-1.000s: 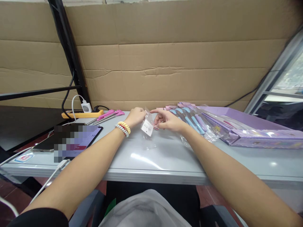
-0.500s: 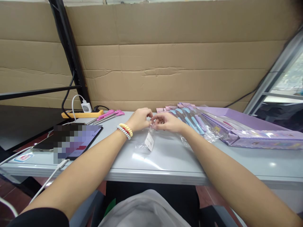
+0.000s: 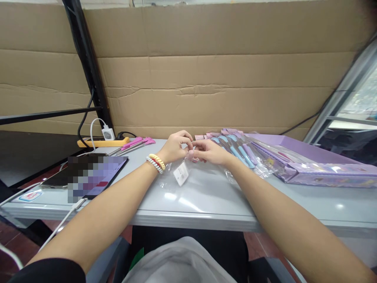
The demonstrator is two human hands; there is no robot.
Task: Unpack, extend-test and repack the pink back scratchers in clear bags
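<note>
My left hand and my right hand meet over the middle of the grey table. Between them, both sets of fingers pinch a clear plastic bag, which hangs crumpled toward the tabletop. A white label shows on the bag below my fingers. A small pinkish part at the fingertips is too small to make out. Just right of my right hand lies a row of packaged tools with blue and purple handles, in clear wrappers with pink tops.
An open purple box stands on the right. On the left are pink-handled metal tools, a yellow power strip with a white charger, and a tablet with its cable. A cardboard sheet forms the back.
The white label has swung slightly left and turned more toward me. My fingers have shifted a little at the bag, with both hands staying together.
</note>
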